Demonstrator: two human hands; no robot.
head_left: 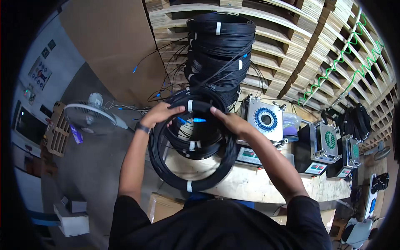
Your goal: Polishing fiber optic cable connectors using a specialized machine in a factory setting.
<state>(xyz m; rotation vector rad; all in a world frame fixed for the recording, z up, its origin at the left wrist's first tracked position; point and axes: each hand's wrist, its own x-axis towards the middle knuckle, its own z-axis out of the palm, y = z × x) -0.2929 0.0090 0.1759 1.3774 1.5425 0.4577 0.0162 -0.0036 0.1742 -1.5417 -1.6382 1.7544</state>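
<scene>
A large coil of black cable (211,180), bound with white tape bands, is held up in front of my body. My left hand (161,114), with a dark band at the wrist, is closed on its far left side. On the far right side my right hand (231,122) grips the same coil, thumb on top. Two blue connectors on cable ends show between the hands, one a blue connector (199,120) near the middle. Through the ring and beneath it I see more coils (192,152) on the wooden table.
A tall stack of black cable coils (221,46) stands at the back, loose ends trailing left. Right of it sit machines with round connector fixtures, the nearest a polishing-type machine (264,121). Wooden pallet racks (287,37) rise behind. A fan (89,116) stands left of the table.
</scene>
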